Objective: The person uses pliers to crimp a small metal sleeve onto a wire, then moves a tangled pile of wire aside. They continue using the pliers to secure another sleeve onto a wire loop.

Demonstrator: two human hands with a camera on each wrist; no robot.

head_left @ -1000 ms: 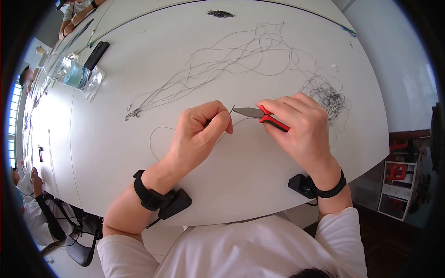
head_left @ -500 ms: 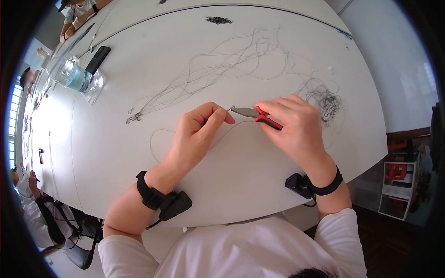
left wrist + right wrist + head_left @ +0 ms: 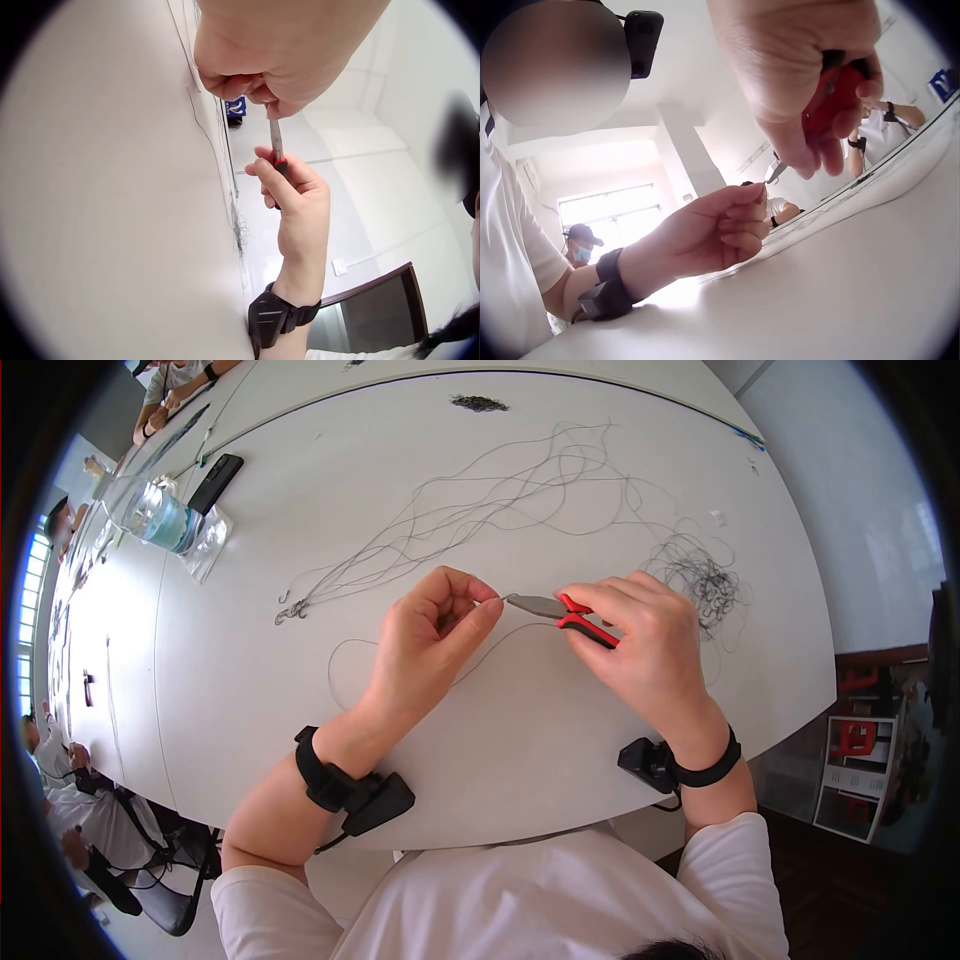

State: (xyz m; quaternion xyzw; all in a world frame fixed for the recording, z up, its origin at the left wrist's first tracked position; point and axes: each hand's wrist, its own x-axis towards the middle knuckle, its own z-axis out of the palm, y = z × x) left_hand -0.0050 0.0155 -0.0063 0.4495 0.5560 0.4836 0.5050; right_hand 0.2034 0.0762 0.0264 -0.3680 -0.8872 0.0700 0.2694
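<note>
In the head view, my left hand (image 3: 425, 630) pinches a small fish hook (image 3: 507, 598) between thumb and index fingertips, its other fingers curled. My right hand (image 3: 645, 625) grips red-and-black pliers (image 3: 540, 606) by the handles, and their nose tip meets the hook just past the left fingertips. A thin line (image 3: 331, 663) loops on the table below both hands. The right wrist view shows the pliers' tip (image 3: 775, 169) right at the left thumb. From the left wrist, the pliers' grey nose (image 3: 275, 136) points at the left fingertips, which hide the hook.
Long loose lines (image 3: 440, 525) spread beyond the hands, ending in a cluster of hooks (image 3: 292, 612) at left and a tangled coil (image 3: 712, 590) at right. Further off lie a dark pile (image 3: 480, 403), a phone (image 3: 216, 482) and a clear container (image 3: 165, 520). Other people sit at far left.
The left index finger has straightened somewhat, and its tip and the thumb now pinch close to the pliers' nose. The pliers stay at the hook with only slight shifts.
</note>
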